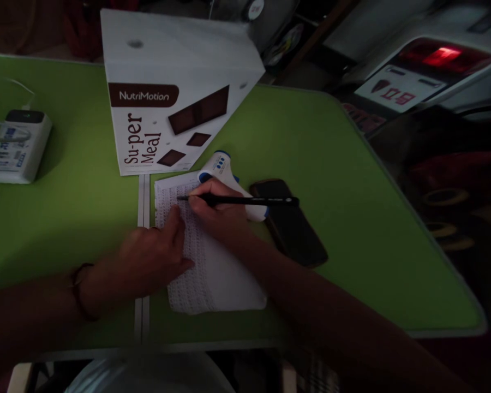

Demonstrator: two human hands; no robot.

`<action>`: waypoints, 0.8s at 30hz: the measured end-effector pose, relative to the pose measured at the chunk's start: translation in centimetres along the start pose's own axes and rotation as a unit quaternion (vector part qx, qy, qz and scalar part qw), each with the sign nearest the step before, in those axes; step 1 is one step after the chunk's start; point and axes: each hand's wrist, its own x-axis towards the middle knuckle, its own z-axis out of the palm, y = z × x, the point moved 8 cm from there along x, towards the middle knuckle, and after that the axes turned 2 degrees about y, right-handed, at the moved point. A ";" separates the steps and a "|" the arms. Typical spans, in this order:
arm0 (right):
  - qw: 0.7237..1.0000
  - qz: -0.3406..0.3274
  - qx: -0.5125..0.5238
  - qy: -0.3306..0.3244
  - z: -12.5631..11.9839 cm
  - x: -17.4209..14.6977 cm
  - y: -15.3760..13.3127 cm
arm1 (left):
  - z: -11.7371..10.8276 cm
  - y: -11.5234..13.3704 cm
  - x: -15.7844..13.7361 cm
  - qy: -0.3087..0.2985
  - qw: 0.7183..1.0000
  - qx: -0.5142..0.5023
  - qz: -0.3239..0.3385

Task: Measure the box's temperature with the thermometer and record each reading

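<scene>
A sheet of paper point(233, 278) covered with rows of small handwriting lies on the green table. My right hand point(223, 210) is closed around a black pen point(253, 201), whose tip meets the paper near its upper left. On the left side of the page rests my left hand point(151, 256), index finger stretched toward the pen tip and thumb held apart; its other fingers are partly hidden. Just behind my right hand is a white and blue handheld thermometer point(219, 166), partly covered by it. A dark phone point(297, 229) lies to the right, beside my forearm.
A white NutriMotion box point(147, 65) stands upright behind the paper. At the far left sits a white power bank point(14, 150) with cables. The green table point(364, 245) ends at a pale rim on the right. A white machine point(433, 71) glows red beyond it.
</scene>
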 end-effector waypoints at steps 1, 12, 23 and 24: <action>1.000 0.001 0.001 0.001 0.0 0.0 0.0 | -0.1 0.0 0.0 0.004 1.000 -0.002 0.002; 1.000 0.001 0.000 0.008 -0.2 0.0 0.0 | 0.0 0.1 0.0 -0.009 1.000 0.006 0.003; 1.000 0.007 0.011 0.002 -0.1 0.0 0.0 | 0.0 0.0 -0.1 0.001 1.000 0.001 0.003; 1.000 0.007 0.012 0.008 -0.2 0.0 0.0 | 0.0 0.0 -0.1 0.009 1.000 -0.002 0.002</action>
